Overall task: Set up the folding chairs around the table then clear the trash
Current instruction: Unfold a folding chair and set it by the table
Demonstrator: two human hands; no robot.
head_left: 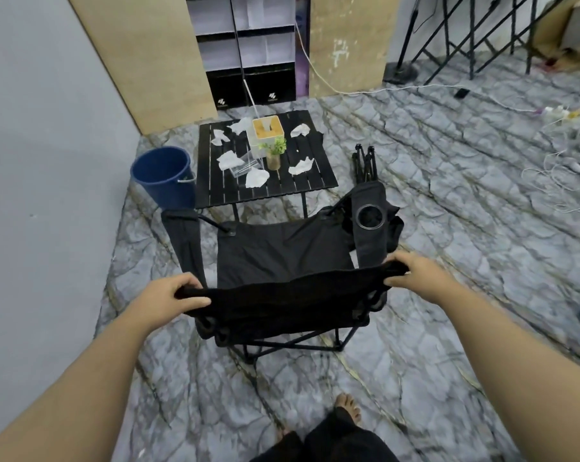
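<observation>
Unfolded black folding chair [282, 256] at the centre of the frame, facing the black slatted worktop [320, 181] just above it. The left hand [168, 295] and right hand [415, 275] each grasp a top corner of the backrest, fingers curled over the fabric edge. A second chair [367, 161], folded, stands upright just right of the worktop. Crumpled white tissues [230, 160] lie scattered on the worktop around a tissue box [265, 128] and a small potted plant [275, 151]. A blue bucket [163, 176] stands on the floor against the worktop's left side, upper left of centre.
</observation>
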